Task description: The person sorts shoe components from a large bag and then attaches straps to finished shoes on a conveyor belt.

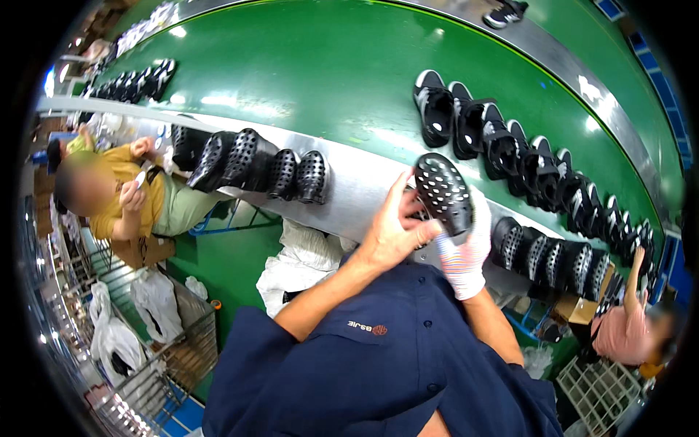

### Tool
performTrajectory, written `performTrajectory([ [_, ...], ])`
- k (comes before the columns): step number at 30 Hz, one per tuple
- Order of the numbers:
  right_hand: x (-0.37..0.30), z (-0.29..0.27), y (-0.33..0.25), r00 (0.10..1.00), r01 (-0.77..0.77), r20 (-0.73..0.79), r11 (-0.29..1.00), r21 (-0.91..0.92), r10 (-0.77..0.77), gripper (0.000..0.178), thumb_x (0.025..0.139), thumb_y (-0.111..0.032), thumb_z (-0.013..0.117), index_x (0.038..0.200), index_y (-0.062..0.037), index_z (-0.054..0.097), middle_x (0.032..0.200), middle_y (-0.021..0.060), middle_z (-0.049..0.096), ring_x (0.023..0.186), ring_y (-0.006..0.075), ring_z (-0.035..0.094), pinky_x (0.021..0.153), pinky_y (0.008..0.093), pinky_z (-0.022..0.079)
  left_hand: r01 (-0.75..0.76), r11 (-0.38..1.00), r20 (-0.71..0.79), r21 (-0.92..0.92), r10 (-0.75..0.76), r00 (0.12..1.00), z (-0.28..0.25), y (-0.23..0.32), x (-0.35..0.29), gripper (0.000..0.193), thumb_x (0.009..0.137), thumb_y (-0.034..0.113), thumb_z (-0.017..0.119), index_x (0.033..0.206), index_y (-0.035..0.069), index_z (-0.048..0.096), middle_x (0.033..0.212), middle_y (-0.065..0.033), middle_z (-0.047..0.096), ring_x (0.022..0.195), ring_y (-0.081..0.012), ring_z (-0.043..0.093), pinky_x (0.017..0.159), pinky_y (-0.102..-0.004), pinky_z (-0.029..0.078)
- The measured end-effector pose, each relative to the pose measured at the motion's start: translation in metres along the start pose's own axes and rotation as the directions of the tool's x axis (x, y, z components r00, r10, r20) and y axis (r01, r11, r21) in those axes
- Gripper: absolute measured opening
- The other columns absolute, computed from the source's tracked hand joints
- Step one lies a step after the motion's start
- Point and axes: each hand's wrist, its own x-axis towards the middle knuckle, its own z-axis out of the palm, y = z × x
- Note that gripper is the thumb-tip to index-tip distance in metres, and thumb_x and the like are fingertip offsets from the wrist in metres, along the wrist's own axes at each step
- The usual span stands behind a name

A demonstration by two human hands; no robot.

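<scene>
A black clog (443,191) dotted with small holes is held up in front of me, above the metal ledge, between both hands. My bare left hand (393,231) grips it from the left, its thumb against the clog's lower edge. Behind that thumb a second dark, holed piece partly shows; I cannot tell if it is another clog. My right hand (466,251), in a white glove with coloured stripes, closes round the clog's right side, its fingers mostly hidden behind it.
Black holed clogs stand on the ledge to the left (244,162) and right (550,255). Beyond, black shoes (502,138) line a green conveyor belt (306,73). A person in yellow (120,182) sits left, another in pink (624,335) right. Wire carts (182,349) and white bags (302,258) flank me.
</scene>
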Motion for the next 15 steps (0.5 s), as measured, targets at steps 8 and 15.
performTrajectory([
  [8, 0.051, 0.08, -0.047, 0.668, -0.279, 0.742, 0.905, 0.32, -0.056, 0.093, 0.082, -0.027, 0.081, 0.158, 0.0005, 0.035, 0.155, 0.0252, 0.047, 0.145, 0.0375, 0.047, 0.118, 0.0486, 0.041, -0.201, 0.942, -0.352, 0.27, 0.291, 0.889, -0.111, 0.048, -0.036, 0.106, 0.076, 0.004, 0.079, 0.165, 0.003, 0.021, 0.143, -0.0163, 0.056, 0.127, -0.0247, 0.059, 0.111, -0.0375, 0.048],
  [15, 0.122, 0.204, -0.113, 0.468, -0.452, 0.88, 0.833, 0.319, -0.083, 0.064, 0.086, -0.039, 0.082, 0.135, -0.0023, 0.064, 0.119, 0.013, 0.072, 0.108, 0.0202, 0.067, 0.094, 0.0353, 0.054, 0.112, 0.78, -0.49, 0.616, 0.268, 0.829, -0.178, 0.078, -0.059, 0.093, 0.076, 0.018, 0.085, 0.156, 0.0, 0.041, 0.152, -0.0202, 0.051, 0.14, -0.0288, 0.051, 0.119, -0.0385, 0.038],
])
